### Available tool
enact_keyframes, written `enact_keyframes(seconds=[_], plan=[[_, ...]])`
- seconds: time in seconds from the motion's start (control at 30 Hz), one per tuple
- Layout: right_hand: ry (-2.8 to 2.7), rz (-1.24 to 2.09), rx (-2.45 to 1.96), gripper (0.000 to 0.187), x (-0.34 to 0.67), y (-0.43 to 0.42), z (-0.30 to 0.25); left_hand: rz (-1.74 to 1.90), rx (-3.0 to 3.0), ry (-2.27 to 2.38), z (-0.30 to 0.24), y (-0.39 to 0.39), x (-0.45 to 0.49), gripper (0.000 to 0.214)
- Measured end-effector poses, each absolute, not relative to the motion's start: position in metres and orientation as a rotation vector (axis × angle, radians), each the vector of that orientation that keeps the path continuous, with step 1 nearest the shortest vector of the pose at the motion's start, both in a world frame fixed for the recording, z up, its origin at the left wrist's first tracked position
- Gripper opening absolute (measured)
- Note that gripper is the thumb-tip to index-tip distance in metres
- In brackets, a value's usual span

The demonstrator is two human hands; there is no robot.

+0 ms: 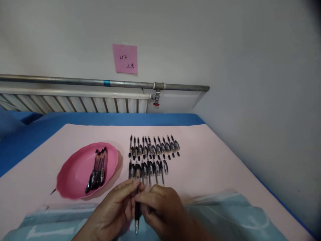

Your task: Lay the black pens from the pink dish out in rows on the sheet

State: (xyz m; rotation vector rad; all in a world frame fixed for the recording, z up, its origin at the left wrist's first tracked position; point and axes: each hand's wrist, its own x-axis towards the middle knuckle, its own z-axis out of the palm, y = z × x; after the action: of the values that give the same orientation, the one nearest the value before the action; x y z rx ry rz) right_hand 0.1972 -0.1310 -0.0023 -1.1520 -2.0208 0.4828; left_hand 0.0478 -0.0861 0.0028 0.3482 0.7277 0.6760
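Low in the middle, a black-gripped pen (137,212) is held with its bare silver tip pointing down towards me. My left hand (115,206) is closed, its thumb and fingers pinching the pen's upper part. Against the pen from the right lies my right hand (164,204), fingers curled round a small dark piece that looks like a pen cap (149,210), mostly hidden. Just beyond my hands, uncapped pens alternate with caps in a nearer row (150,169). Behind it is a longer row of pens and caps (152,147).
Left of the rows stands a pink scalloped bowl (72,167) with several pens (97,170) in it. A pale pink sheet (200,160) covers the blue table (125,119). At the back are a radiator (100,103), a metal pipe (82,81) and a pink note (125,58).
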Motion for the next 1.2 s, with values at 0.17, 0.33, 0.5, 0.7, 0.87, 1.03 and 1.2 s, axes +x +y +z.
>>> enact_keyframes(seconds=[0.17,0.33,0.5,0.7,0.87,1.03,1.2], plan=[[-2.099,0.383,-1.13,0.026,0.203,-0.135,0.004,0.575,0.308,0.713,-0.003,-0.091,0.052,0.013],[-1.618,0.341,-1.266,0.012,0.237,-0.119,0.019,0.565,0.41,0.749,-0.006,-0.084,0.05,0.026],[-1.231,0.854,-1.685,0.023,0.284,-0.093,0.007,0.59,0.486,0.81,-0.007,-0.08,0.05,0.023],[-1.514,0.741,-1.947,0.021,0.295,-0.081,-0.023,0.541,0.575,0.791,-0.009,-0.082,0.049,0.027],[-1.665,0.65,-2.06,0.021,0.292,-0.077,-0.023,0.573,0.565,0.854,-0.009,-0.081,0.047,0.027],[-1.757,0.59,-2.169,0.021,0.285,-0.078,-0.017,0.591,0.534,0.908,-0.005,-0.082,0.046,0.021],[-1.798,0.576,-2.208,0.022,0.281,-0.08,-0.014,0.605,0.572,0.888,-0.005,-0.083,0.046,0.022]])
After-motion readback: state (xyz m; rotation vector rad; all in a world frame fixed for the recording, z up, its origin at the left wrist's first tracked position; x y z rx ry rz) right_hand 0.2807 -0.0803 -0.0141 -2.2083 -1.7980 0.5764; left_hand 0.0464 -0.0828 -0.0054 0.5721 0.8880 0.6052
